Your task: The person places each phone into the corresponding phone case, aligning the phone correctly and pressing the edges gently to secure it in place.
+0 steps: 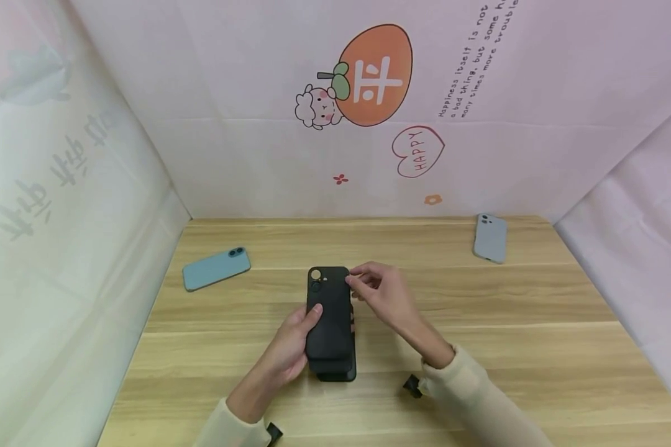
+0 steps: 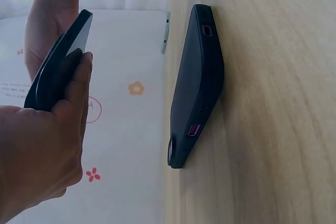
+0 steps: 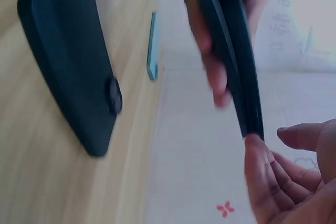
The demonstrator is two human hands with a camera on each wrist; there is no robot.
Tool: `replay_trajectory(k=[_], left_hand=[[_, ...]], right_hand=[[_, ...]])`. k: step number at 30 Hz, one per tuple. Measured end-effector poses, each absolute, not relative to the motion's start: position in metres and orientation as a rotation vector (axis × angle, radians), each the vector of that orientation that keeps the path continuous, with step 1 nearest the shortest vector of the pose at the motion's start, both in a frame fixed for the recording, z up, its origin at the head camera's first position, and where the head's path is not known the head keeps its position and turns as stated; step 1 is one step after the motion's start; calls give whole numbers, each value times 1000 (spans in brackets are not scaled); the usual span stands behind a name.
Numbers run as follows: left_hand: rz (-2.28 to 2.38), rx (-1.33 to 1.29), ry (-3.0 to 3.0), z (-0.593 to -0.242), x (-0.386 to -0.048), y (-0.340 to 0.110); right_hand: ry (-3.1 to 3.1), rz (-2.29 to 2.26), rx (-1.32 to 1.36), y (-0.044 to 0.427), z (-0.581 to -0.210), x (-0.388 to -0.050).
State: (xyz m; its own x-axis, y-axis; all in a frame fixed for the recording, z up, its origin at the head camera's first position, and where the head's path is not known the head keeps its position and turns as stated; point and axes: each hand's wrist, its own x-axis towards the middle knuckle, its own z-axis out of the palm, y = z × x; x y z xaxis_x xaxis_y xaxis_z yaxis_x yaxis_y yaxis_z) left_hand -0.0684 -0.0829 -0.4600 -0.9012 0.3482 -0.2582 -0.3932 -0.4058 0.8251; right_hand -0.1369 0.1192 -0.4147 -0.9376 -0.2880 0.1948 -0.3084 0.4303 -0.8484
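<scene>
Two overlapping black phone-shaped pieces (image 1: 328,323) (image 2: 58,66) (image 3: 231,40) are gripped by my left hand (image 1: 291,341) (image 2: 47,150) (image 3: 210,51), its thumb across the back in the head view. The upper piece has a camera ring and cutout at its top left. My right hand (image 1: 386,295) (image 3: 294,182) has its fingertips at the top right corner; in the right wrist view a finger touches the end while the thumb stands slightly apart. Below the held pieces, another black phone or case (image 2: 197,87) (image 3: 73,56) lies on the table, mostly hidden in the head view.
A blue phone (image 1: 216,269) lies on the wooden table (image 1: 509,323) at the back left. At the back right is a pale blue-grey phone (image 1: 490,239). Printed white cloth (image 1: 246,161) stands behind the table and along both sides.
</scene>
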Motion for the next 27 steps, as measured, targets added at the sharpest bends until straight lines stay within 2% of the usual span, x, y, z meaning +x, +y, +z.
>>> replay_trajectory(k=[9, 20, 27], left_hand=[[2221, 16, 1410, -456, -61, -79], [2102, 129, 1430, -453, -58, -77], [2094, 142, 1441, -451, -57, -77]], right_hand=[[-2742, 1483, 651, 132, -407, -155], [-2891, 1805, 746, 130, -404, -158], [-2891, 1822, 779, 129, -403, -157]])
